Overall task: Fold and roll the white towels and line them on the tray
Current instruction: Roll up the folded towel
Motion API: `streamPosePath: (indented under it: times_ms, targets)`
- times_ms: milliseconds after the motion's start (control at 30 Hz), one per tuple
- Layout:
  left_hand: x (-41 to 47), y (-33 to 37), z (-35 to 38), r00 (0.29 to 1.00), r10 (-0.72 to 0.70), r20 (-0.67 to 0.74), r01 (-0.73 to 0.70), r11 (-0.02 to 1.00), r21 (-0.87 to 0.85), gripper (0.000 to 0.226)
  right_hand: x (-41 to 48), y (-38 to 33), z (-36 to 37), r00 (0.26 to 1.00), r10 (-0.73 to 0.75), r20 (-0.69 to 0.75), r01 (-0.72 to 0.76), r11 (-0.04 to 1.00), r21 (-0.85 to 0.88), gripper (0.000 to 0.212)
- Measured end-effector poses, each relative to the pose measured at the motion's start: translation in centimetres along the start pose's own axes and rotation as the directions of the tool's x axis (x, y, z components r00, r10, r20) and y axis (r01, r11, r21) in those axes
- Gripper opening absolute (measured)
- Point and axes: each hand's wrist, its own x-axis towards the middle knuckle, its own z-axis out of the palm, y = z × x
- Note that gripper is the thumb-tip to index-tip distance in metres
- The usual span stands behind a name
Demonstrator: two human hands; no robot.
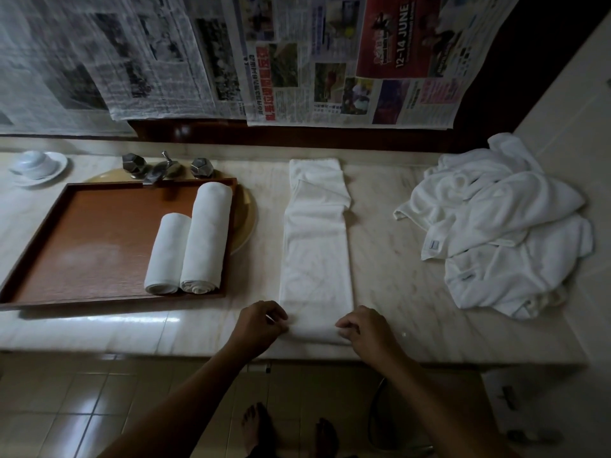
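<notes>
Left hand (261, 322), right hand (363, 328) flank towel (315, 252) — gripping its rolled near end.

Folded towel strip (315, 246) flat, near end rolled; short roll (168, 254) touching long roll (206, 239) at tray's (99, 242) right; crumpled heap (502, 226) far right.

Newspaper sheets (297, 54) hang above a marble counter (390, 246) bearing a metal faucet (162, 170) and a white dish (38, 166).

Side by side, left hand (261, 322) and right hand (363, 328), fingers curled.
</notes>
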Motion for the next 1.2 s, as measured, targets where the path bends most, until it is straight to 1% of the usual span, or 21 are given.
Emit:
streamPosePath:
  times_ms: [100, 167, 233, 300, 367, 433, 533, 633, 700, 833, 900, 933, 1000, 1033, 1100, 1167, 1200]
  targets:
    - [-0.4, 0.1, 0.6, 0.993, 0.098, -0.06, -0.089, 0.988, 0.129, 0.021, -0.3, -0.5, 0.6, 0.997, -0.01, -0.073, 0.007, 0.999, -0.052, 0.012]
    - [-0.9, 0.2, 1.3, 0.977, 0.198, -0.081, -0.175, 0.958, 0.226, 0.02, -0.7, -0.9, 1.1, 0.995, -0.036, -0.089, 0.028, 0.996, -0.087, 0.012]
    - [-1.7, 0.3, 2.3, 0.958, 0.282, -0.044, -0.251, 0.907, 0.337, 0.015, -1.1, -1.3, 1.8, 0.996, -0.063, -0.063, 0.052, 0.984, -0.169, 0.016]
    - [-2.5, -0.1, 3.5, 0.939, 0.343, -0.018, -0.306, 0.857, 0.414, 0.016, -1.6, -1.4, 2.7, 0.996, -0.082, -0.044, 0.071, 0.974, -0.216, 0.028]
    - [-3.0, -0.6, 4.1, 0.935, 0.354, -0.028, -0.311, 0.854, 0.417, 0.016, -2.2, -1.3, 3.1, 0.993, -0.105, -0.054, 0.09, 0.969, -0.232, 0.037]
    - [-3.2, -1.0, 4.3, 0.939, 0.344, -0.016, -0.303, 0.847, 0.437, 0.019, -2.6, -1.2, 3.2, 0.99, -0.129, -0.061, 0.11, 0.961, -0.256, 0.036]
    - [-2.9, -1.0, 4.2, 0.94, 0.341, 0.011, -0.302, 0.816, 0.493, 0.031, -2.8, -1.3, 2.9, 0.98, -0.191, -0.05, 0.17, 0.945, -0.279, 0.034]
    - [-2.4, -1.0, 4.0, 0.93, 0.366, 0.017, -0.318, 0.782, 0.536, 0.041, -2.4, -1.1, 2.6, 0.975, -0.221, -0.03, 0.203, 0.934, -0.294, 0.043]
    - [-2.1, -0.9, 3.8, 0.926, 0.376, 0.031, -0.328, 0.762, 0.559, 0.042, -2.0, -0.8, 2.4, 0.973, -0.228, -0.022, 0.21, 0.928, -0.308, 0.049]
    - [-1.6, -0.9, 3.1, 0.933, 0.354, 0.071, -0.319, 0.718, 0.618, 0.039, -1.5, -0.8, 1.5, 0.971, -0.236, 0.025, 0.231, 0.917, -0.324, 0.047]
    - [-1.6, -0.6, 2.6, 0.942, 0.326, 0.084, -0.31, 0.74, 0.597, 0.031, -1.3, -0.5, 1.2, 0.979, -0.19, 0.068, 0.201, 0.936, -0.288, 0.043]
    - [-1.8, -0.6, 2.4, 0.945, 0.319, 0.08, -0.306, 0.766, 0.565, 0.029, -1.3, -0.3, 1.0, 0.987, -0.144, 0.074, 0.158, 0.959, -0.234, 0.04]
    - [-2.3, -0.4, 1.7, 0.954, 0.291, 0.071, -0.291, 0.843, 0.452, 0.026, -1.7, 0.0, 0.3, 0.998, -0.029, 0.064, 0.032, 0.999, -0.044, 0.031]
    - [-2.5, -0.3, 1.3, 0.962, 0.268, 0.058, -0.27, 0.886, 0.377, 0.023, -1.9, 0.2, -0.1, 0.998, 0.007, 0.063, -0.011, 0.998, 0.065, 0.025]
    - [-2.7, -0.4, 0.6, 0.979, 0.2, 0.043, -0.205, 0.957, 0.206, 0.021, -2.4, 0.3, -0.7, 0.998, 0.023, 0.059, -0.035, 0.979, 0.201, 0.016]
    - [-2.7, -0.5, 0.1, 0.993, 0.103, 0.056, -0.108, 0.991, 0.081, 0.02, -2.7, 0.3, -0.6, 1.0, 0.01, 0.001, -0.01, 0.976, 0.218, 0.014]
    - [-2.6, -0.4, -0.1, 0.995, 0.063, 0.072, -0.067, 0.996, 0.061, 0.017, -2.7, 0.3, -0.3, 0.999, -0.001, -0.047, 0.009, 0.985, 0.175, 0.016]
